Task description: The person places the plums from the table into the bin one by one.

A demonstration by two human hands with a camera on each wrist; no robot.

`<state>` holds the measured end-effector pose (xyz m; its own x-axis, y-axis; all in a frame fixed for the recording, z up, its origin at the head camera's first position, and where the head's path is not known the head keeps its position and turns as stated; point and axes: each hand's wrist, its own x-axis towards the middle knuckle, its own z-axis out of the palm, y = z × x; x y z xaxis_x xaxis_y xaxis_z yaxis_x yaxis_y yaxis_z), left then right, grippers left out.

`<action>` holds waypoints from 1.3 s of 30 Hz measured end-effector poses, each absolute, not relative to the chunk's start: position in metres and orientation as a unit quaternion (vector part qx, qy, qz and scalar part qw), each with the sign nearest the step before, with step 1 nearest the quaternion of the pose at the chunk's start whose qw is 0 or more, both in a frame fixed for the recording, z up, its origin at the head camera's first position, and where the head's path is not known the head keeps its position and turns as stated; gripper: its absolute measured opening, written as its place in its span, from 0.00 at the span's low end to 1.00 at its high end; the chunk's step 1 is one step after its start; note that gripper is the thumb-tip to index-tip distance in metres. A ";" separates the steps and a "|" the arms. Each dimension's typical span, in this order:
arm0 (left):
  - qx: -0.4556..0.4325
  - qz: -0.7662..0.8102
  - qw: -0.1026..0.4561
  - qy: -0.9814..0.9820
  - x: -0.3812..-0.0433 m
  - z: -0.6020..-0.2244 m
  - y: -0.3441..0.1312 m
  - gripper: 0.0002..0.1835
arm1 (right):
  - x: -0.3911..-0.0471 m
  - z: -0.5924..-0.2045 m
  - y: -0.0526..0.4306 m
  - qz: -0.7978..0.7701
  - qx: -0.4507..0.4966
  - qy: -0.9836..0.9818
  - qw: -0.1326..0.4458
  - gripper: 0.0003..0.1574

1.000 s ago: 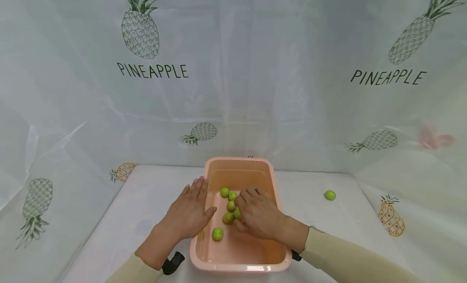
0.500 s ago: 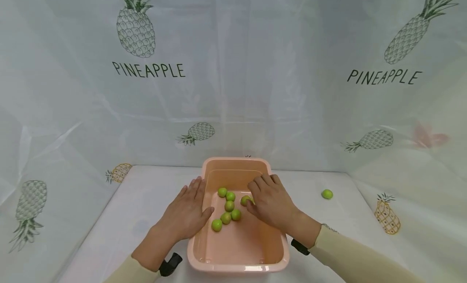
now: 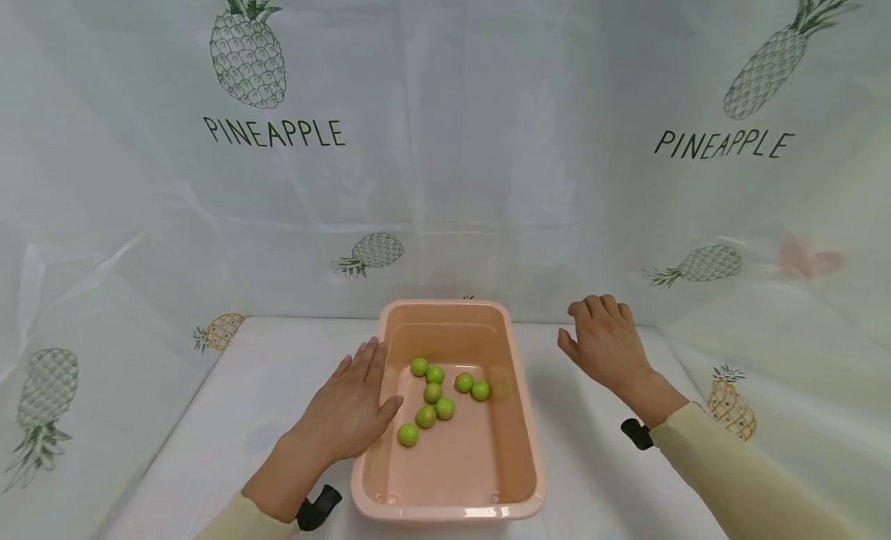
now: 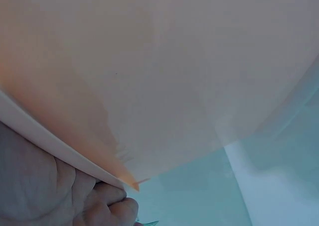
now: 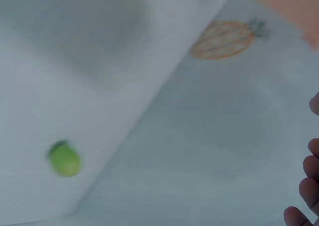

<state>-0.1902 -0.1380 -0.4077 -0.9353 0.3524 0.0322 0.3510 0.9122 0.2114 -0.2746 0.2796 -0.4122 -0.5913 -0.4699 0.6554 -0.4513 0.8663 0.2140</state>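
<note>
My left hand [image 3: 348, 401] rests, fingers straight, along the left rim of a peach-coloured plastic basin [image 3: 445, 514]. In the left wrist view its palm and fingers lie against the outside of the basin wall. Several small green limes [image 3: 426, 416] lie on the basin floor, two of them [image 3: 464, 382] apart at the right. To the right of the basin, my right hand [image 3: 604, 346] is raised over the table with loosely bent fingers and nothing in them. One lime [image 5: 66, 161] sits on the table in the right wrist view; the right hand hides it in the head view.
A white-covered table [image 3: 571, 463] carries the basin. Pale sheeting printed with pineapples [image 3: 376, 251] hangs behind and at both sides. Black straps with camera mounts [image 3: 319, 507] are on both wrists.
My right hand has left the basin, moving right and up over the table. The limes under it now lie apart at the basin's right side. The left hand stays at the rim.
</note>
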 end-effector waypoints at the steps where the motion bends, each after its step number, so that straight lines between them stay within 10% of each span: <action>1: 0.180 0.109 0.002 0.978 -0.190 -0.407 -0.138 0.46 | -0.277 -0.419 0.289 -0.016 0.249 -0.898 0.363 0.21; 17: 0.174 0.124 0.016 0.977 -0.190 -0.405 -0.138 0.46 | -0.282 -0.501 0.382 -0.021 0.087 -0.990 0.107 0.24; 39: 0.173 0.126 0.016 0.977 -0.191 -0.404 -0.139 0.45 | -0.285 -0.529 0.393 -0.086 0.107 -0.985 0.101 0.16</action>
